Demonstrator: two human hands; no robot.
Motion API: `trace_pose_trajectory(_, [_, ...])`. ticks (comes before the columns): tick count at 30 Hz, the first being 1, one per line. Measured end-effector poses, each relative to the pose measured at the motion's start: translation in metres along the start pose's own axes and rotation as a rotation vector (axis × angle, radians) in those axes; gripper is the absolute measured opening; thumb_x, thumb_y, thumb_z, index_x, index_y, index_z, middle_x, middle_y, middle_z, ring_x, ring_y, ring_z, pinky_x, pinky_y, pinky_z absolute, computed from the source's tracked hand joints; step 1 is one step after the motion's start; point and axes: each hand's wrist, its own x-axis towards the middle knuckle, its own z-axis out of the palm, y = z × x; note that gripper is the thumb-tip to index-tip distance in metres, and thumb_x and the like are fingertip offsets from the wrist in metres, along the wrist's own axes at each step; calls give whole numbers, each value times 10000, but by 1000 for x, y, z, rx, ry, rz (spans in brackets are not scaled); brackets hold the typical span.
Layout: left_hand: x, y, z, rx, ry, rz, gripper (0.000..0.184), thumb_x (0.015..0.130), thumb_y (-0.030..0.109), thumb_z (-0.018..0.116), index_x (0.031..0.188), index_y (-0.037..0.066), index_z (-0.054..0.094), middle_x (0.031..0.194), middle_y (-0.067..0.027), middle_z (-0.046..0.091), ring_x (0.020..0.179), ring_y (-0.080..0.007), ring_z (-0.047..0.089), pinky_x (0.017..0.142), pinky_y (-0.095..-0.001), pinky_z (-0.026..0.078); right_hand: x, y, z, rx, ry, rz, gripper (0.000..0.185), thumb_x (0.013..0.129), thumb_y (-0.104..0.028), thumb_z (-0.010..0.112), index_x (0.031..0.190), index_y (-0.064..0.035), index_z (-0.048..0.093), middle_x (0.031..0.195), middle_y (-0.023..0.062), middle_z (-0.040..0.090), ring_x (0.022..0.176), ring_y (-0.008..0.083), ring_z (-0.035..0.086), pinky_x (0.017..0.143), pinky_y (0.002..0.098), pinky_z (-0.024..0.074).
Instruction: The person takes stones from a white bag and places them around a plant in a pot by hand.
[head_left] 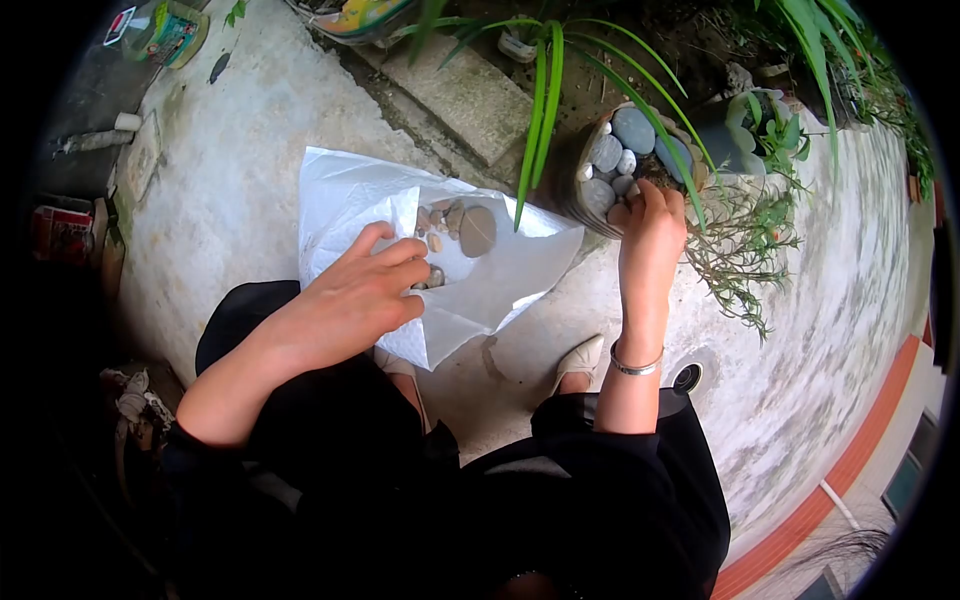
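Observation:
A white plastic bag (350, 180) lies spread open on the concrete. Inside it are several pebbles, the largest a round grey-brown one (477, 232). My left hand (355, 290) hovers over the bag's near left side, its fingers bent and apart, with nothing seen in them. At the right stands a round plant pot (590, 205), its top covered with grey and white pebbles (633, 130). My right hand (655, 225) reaches over the pot's near rim, fingers drawn together on a small pebble (634, 190). The fingertips partly hide that pebble.
Long green leaves (540, 120) arch over the pot. A thin-leaved plant (745, 260) spreads right of it, near a dark grey pot (725, 135). A stone slab (460, 95) lies behind the bag. A floor drain (688, 377) sits by my right forearm.

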Motion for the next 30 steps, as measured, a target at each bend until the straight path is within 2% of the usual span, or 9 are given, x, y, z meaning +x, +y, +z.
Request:
trace_pose_trajectory(7, [2,-1,1,-9,-7,-2,44,611,34,593,640,25,560,923,-79,527,1111,-242,455,963,-402,304,2,-1,0,-94,-61,-80,287,688,79,574,964,22,627,874,149,586,734,298,592,653,361,479])
trace_pose_trajectory(9, [2,-1,0,-13,-5,2,45,611,35,594,640,25,561,926,-79,528,1111,-242,455,962,-401,304,1,-4,-4,52,85,-100,232,709,65,598,934,14,626,878,146,601,762,294,598,659,354,482])
trace_pose_trajectory(12, [0,-1,2,-20,4,0,44,612,37,594,640,26,562,929,-79,529,1112,-241,455,962,-399,305,-1,-9,-18,160,185,-96,169,740,32,625,907,6,621,871,144,619,753,281,606,649,338,488])
trace_pose_trajectory(13, [0,-1,2,-18,12,0,43,614,39,593,641,26,563,930,-79,530,1112,-241,455,963,-398,305,-6,-13,-24,172,196,-10,138,764,-7,642,901,-13,622,848,135,631,710,265,608,631,326,487])
trace_pose_trajectory(16, [1,-1,1,-10,-4,-6,41,616,40,593,642,26,564,932,-79,532,1112,-241,455,965,-398,302,-10,-15,-28,304,208,94,138,749,-6,651,884,-20,627,826,129,627,671,254,604,630,325,485])
trace_pose_trajectory(19, [3,-1,0,-1,-15,-5,40,618,42,592,643,25,566,933,-79,533,1115,-244,454,968,-399,299,-8,-9,-18,203,18,-33,103,735,9,640,834,-13,626,789,136,611,669,277,599,621,340,479])
trace_pose_trajectory(25, [2,1,2,26,15,20,72,654,68,568,602,21,551,878,-85,538,1076,-238,461,979,-408,289,8,-5,-1,207,58,-85,101,736,23,624,835,4,621,799,151,608,689,293,599,617,354,471])
trace_pose_trajectory(27, [2,1,2,22,22,20,73,654,69,569,601,22,550,873,-84,537,1072,-236,461,978,-407,288,11,-2,5,189,105,-154,91,739,15,630,828,7,617,775,146,606,658,272,600,589,347,467])
trace_pose_trajectory(30, [1,1,0,24,14,15,75,654,70,569,598,24,548,867,-83,535,1064,-232,461,979,-405,288,11,-3,3,227,145,-100,89,742,11,635,828,10,615,746,141,604,621,250,598,562,339,464])
